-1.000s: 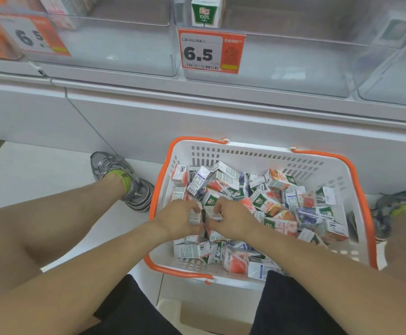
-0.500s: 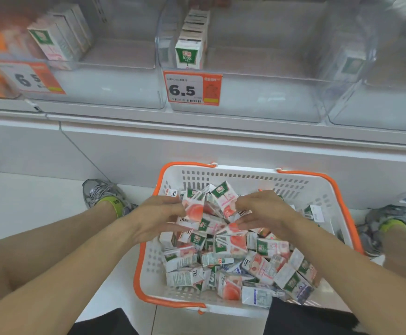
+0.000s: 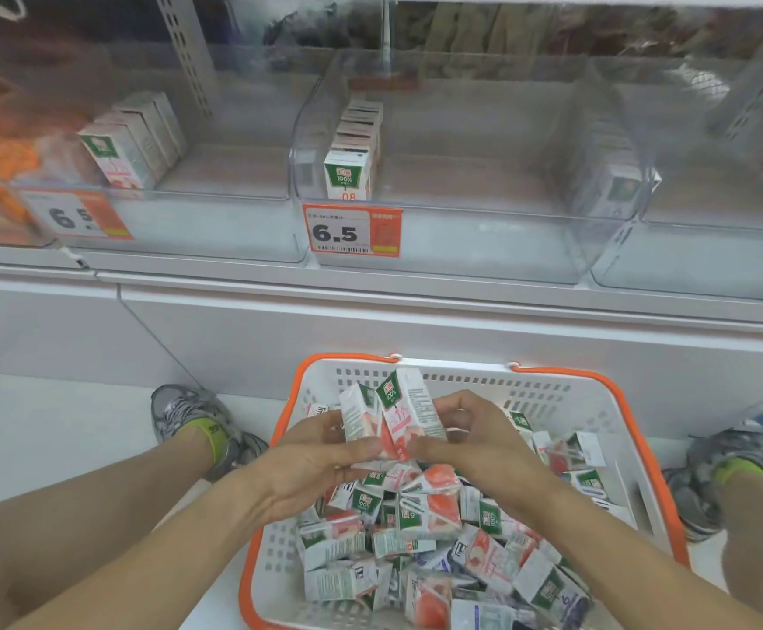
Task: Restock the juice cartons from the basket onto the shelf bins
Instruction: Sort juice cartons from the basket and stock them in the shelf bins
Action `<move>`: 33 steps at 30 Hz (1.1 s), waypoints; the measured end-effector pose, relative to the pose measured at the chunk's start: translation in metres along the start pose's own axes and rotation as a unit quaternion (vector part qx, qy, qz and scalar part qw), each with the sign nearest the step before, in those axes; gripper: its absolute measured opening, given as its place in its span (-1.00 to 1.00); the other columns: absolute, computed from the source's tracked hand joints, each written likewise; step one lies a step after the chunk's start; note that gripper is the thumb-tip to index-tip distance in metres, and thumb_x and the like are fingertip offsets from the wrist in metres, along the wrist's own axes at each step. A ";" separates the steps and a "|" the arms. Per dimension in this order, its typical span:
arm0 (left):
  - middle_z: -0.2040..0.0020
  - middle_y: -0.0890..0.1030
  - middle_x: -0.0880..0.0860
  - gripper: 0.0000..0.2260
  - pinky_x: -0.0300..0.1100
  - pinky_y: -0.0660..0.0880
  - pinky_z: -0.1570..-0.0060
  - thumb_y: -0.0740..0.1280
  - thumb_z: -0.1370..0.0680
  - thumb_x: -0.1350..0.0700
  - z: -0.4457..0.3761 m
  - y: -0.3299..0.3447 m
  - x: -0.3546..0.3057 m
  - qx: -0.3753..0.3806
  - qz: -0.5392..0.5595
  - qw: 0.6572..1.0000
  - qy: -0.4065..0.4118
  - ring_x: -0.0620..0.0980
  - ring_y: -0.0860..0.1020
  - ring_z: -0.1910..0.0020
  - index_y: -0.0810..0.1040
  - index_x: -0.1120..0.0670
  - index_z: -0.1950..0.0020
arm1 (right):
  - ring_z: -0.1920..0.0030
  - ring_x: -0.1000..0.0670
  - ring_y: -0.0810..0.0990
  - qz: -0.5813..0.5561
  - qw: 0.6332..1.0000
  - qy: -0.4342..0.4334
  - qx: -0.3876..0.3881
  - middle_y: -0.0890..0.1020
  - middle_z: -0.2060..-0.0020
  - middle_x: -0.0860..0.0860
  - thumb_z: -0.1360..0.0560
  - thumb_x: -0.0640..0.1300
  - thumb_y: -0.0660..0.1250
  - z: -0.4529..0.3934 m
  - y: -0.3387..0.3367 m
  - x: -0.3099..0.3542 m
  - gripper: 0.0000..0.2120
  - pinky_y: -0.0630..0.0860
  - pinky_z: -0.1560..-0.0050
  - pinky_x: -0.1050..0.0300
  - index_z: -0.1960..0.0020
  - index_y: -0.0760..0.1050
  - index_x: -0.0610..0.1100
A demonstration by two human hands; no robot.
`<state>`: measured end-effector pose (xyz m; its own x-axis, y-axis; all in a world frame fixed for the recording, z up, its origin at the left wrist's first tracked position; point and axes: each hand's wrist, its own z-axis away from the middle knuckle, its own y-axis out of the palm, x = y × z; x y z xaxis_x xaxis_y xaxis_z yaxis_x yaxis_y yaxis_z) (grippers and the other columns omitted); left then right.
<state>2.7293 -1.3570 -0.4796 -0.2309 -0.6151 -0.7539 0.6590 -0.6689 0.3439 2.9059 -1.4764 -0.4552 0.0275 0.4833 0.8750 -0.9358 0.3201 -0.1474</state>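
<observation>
A white basket with an orange rim [image 3: 565, 393] stands on the floor and holds several small juice cartons [image 3: 429, 516] in a loose heap. Above the heap, my left hand [image 3: 311, 461] and my right hand [image 3: 475, 443] hold two pink-and-white cartons [image 3: 397, 416] upright between them, side by side. The clear shelf bin [image 3: 461, 247] straight ahead holds one row of green-topped cartons [image 3: 347, 172] along its left side. The bin to the left [image 3: 216, 229] holds a short row of pink cartons [image 3: 120, 152].
An orange price tag reading 6.5 [image 3: 352, 231] hangs on the middle bin's front. A further clear bin [image 3: 711, 256] stands at the right. My feet in grey shoes [image 3: 193, 420] flank the basket. White shelf base [image 3: 416, 329] runs behind it.
My hands have come together and lifted two pink cartons out of the heap, now upright above the basket. My view has tilted up, showing more of the shelf bins.
</observation>
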 end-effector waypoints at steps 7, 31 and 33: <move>-0.22 0.63 0.20 -0.42 0.11 0.52 -0.21 0.56 -0.35 0.19 -0.004 0.001 0.003 -0.013 0.036 0.999 -0.012 0.18 0.60 -0.22 0.50 0.15 -0.34 | 0.03 0.03 0.70 -0.004 1.000 -0.018 0.023 0.63 -0.08 0.04 -0.26 -0.23 0.65 0.003 0.010 -0.004 -0.49 0.65 0.01 0.05 -0.11 0.49 -0.13; -0.12 0.57 -0.13 -0.25 -0.23 0.30 -0.06 0.45 -0.37 -0.04 0.016 0.010 -0.011 -0.099 -0.692 0.680 0.223 -0.07 0.49 -0.08 0.17 -0.20 -0.47 | 0.04 -0.17 0.72 -0.063 0.990 0.062 0.106 0.65 0.03 -0.10 -0.43 -0.08 0.54 -0.003 0.028 0.001 -0.71 0.66 0.01 0.01 -0.11 0.57 0.05; -0.14 0.54 -0.14 -0.30 -0.36 0.28 -0.01 0.46 -0.40 -0.07 0.019 0.006 -0.018 -0.116 -0.675 0.695 0.219 -0.10 0.45 -0.07 0.20 -0.22 -0.46 | 0.00 -0.22 0.70 -0.110 0.988 0.046 0.099 0.69 -0.02 -0.20 -0.40 -0.13 0.56 -0.005 0.028 0.002 -0.68 0.64 -0.06 -0.12 -0.14 0.61 -0.07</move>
<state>2.7237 -1.3578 -0.4529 -0.5447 0.7276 -0.4170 0.1633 -0.3957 -0.9037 2.8817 -1.4621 -0.4597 0.2613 0.4942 0.8292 -0.9537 0.2649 0.1426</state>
